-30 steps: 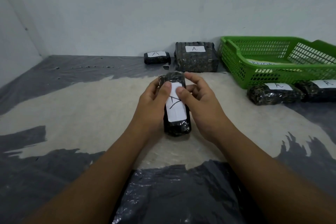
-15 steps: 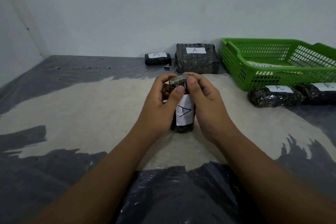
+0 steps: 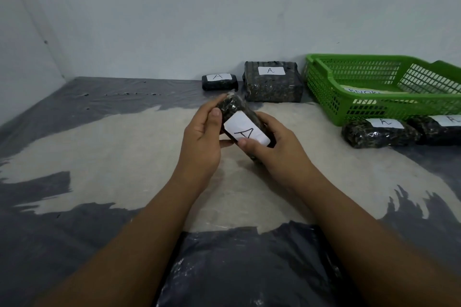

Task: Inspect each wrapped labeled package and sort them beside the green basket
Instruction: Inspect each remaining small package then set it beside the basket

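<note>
The left hand [image 3: 202, 139] is wrapped around the upper end of a small dark package [image 3: 232, 107], thumb along its side. The right hand [image 3: 272, 149] cups the lower end, thumb pressed at the bottom edge of the white label [image 3: 245, 132] marked "A". So both hands grip it, held up off the floor at the middle of the frame and tilted with the label facing up.

From here the package looks light, since the fingers carry it without strain. The clear film over it shines, so I'd guess it is a bit slippery. The dark filling looks loose, probably soft enough to give under a squeeze and hardly fragile. The best hold seems to be across the 2 narrow sides near the middle, with thumbs off the label so it stays readable.

Further out, the green basket [image 3: 324, 87] sits at the upper right. 2 packages [image 3: 379, 133] [image 3: 439, 129] lie just in front of it. 1 big block [image 3: 273, 87] and 1 small one [image 3: 219, 82] stand to its left against the wall. All show an "A".
</note>
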`<state>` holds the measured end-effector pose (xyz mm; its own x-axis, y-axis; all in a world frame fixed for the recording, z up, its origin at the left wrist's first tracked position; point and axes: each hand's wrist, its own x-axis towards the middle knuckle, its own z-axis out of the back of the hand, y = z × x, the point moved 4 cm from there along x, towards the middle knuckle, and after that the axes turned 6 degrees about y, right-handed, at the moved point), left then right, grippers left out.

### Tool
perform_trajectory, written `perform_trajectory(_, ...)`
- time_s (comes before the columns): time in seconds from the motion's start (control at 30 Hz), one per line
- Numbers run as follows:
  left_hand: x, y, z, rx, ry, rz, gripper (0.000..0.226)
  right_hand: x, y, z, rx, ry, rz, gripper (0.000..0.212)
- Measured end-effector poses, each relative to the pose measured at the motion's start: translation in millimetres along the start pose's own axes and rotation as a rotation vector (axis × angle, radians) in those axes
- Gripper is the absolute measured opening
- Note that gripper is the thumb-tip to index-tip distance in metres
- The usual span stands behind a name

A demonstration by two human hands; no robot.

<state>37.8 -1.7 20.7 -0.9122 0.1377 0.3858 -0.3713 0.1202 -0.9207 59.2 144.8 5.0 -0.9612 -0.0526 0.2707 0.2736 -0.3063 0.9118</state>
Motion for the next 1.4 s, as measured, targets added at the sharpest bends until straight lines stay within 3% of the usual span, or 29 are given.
perform_trajectory(0.17,2.9,7.5,4.1,0.225,-0.020,0.011,0.021,0.4,2.9,12.2,-0.275,-0.151,0.003,0.067)
perform_trajectory(0.3,2.0,8.5,1.5,0.107,-0.033,0.090,0.012,-0.6,6.3,9.1,-0.399,-0.147,0.051,0.069)
perform_trajectory(0.43,2.4,13.7,5.4,-0.044,-0.091,0.118,0.006,-1.3,9.1,13.1,-0.185,-0.236,0.021,0.062)
perform_trajectory(0.57,3.4,13.7,0.1,-0.187,-0.048,0.142,0.022,2.8,-7.1,15.1,0.161,-0.238,-0.100,0.054)
perform_trajectory(0.63,3.6,14.1,-3.9,-0.271,-0.008,0.193,0.025,2.7,-4.4,14.0,0.102,-0.240,-0.039,0.032)
perform_trajectory(0.7,2.8,12.2,-5.6,-0.308,0.013,0.204,0.027,2.6,1.9,11.2,0.046,-0.236,0.012,0.025)
perform_trajectory(0.77,2.0,10.6,-5.5,-0.303,-0.006,0.185,0.037,3.9,4.1,7.7,0.142,-0.201,0.009,0.037)
perform_trajectory(0.83,2.1,11.7,-3.9,-0.356,-0.028,0.206,0.048,5.3,-0.5,5.2,0.437,-0.175,-0.089,0.062)
perform_trajectory(0.9,3.9,14.3,-2.7,-0.399,-0.025,0.245,0.051,4.9,-2.0,2.3,0.670,-0.135,-0.185,0.063)
perform_trajectory(1.1,3.9,17.6,-2.5,-0.334,0.058,0.285,0.027,5.6,2.1,0.1,0.682,-0.067,-0.114,0.053)
perform_trajectory(1.2,4.4,17.1,-0.6,-0.290,0.067,0.222,0.031,6.0,2.7,-1.1,0.722,-0.040,-0.118,0.050)
perform_trajectory(1.4,3.7,16.2,-3.4,-0.089,0.076,0.183,0.030,5.7,-0.1,5.2,0.575,-0.109,-0.085,0.039)
